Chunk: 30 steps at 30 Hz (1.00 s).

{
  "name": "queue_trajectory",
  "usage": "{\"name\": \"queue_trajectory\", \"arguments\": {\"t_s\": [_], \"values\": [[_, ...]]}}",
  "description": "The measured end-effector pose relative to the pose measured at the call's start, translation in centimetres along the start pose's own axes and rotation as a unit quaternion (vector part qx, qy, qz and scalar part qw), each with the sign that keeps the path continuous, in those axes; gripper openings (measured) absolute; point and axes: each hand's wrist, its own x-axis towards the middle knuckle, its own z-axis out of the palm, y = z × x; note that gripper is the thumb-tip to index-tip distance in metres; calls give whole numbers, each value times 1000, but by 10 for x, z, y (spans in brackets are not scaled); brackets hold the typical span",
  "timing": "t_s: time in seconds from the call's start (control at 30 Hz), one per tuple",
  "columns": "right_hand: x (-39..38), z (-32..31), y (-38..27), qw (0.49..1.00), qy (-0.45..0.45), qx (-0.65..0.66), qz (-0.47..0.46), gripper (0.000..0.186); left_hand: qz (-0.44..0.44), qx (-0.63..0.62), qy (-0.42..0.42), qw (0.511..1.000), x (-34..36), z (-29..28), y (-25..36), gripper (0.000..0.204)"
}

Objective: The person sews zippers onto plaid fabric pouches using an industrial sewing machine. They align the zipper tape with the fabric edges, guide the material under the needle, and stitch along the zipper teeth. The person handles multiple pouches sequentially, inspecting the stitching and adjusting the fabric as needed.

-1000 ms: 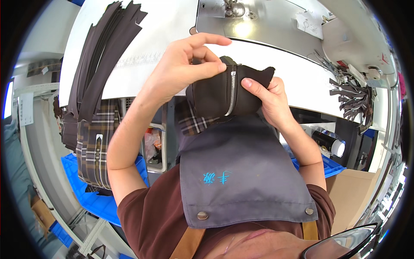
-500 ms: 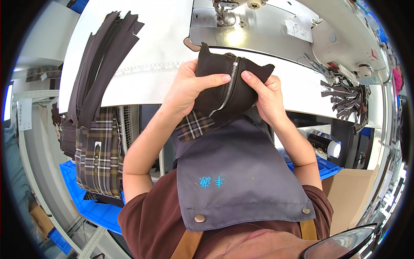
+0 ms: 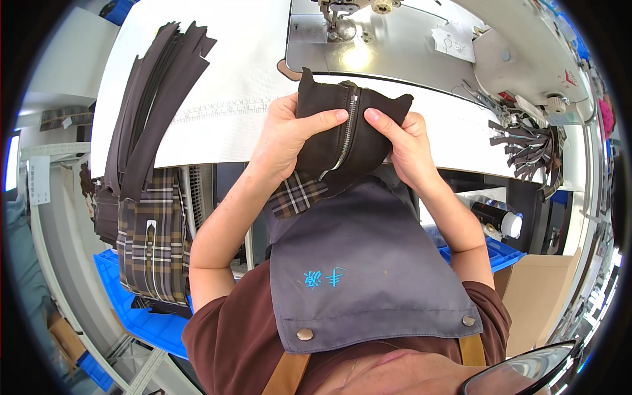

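Observation:
A dark brown sewn fabric piece (image 3: 329,135) with a silver zipper (image 3: 346,135) down its middle and a plaid panel (image 3: 296,196) at its lower left is held up over my grey apron. My left hand (image 3: 293,131) grips the left half, thumb pressed on it just left of the zipper. My right hand (image 3: 405,141) grips the right half, thumb just right of the zipper, fingers partly hidden behind the fabric. Beyond the piece lies the steel bed (image 3: 382,59) of a sewing machine.
Long dark strips (image 3: 155,99) lie on the white table (image 3: 237,46) at left, hanging beside plaid pieces (image 3: 151,257) above a blue crate (image 3: 125,313). A bunch of zippers (image 3: 526,148) sits at the right edge. A cardboard box (image 3: 540,303) stands at lower right.
My left hand, raised with its fingers curled over the piece a second ago, has moved down to grip its left side. The piece has shifted slightly, its upper left corner now visible.

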Motion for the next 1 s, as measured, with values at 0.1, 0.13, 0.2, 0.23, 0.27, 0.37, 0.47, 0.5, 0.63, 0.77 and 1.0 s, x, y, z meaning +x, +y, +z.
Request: {"name": "queue_trajectory", "arguments": {"t_s": [0.1, 0.13, 0.2, 0.23, 0.27, 0.37, 0.47, 0.5, 0.63, 0.77, 1.0], "values": [[0, 0, 0, 1000, -3, -5, -1, 22, 4, -1, -1, 1000, 0, 0, -1, 23], [0, 0, 0, 1000, -4, -4, 0, 22, 8, -2, -1, 1000, 0, 0, -1, 23], [0, -1, 0, 1000, -7, -6, -1, 22, 10, 2, 1, 1000, -1, 1, -1, 22], [1, -1, 0, 1000, -8, -8, -2, 22, 14, 4, 2, 1000, -1, 1, -1, 22], [1, -1, 0, 1000, -11, -11, -5, 22, 13, 2, 3, 1000, -1, 2, -1, 22], [1, -2, 1, 1000, -7, -11, -1, 22, 9, 6, 7, 1000, -2, 3, 0, 22], [1, -4, 2, 1000, -11, -8, -4, 22, 2, 19, 9, 1000, -2, 4, 1, 21], [2, -5, 1, 999, -16, -40, -1, 22, 0, 21, 11, 1000, -2, 4, 1, 21], [10, -9, -11, 987, -6, -144, -63, 22, 8, 30, 10, 999, -2, 5, -1, 21], [24, -10, -27, 929, 37, -318, -187, 21, 16, 30, 2, 999, -2, 8, -3, 20], [34, 2, -25, 959, -73, -244, -122, 17, 14, 50, -4, 999, -1, 10, -7, 21]]}}
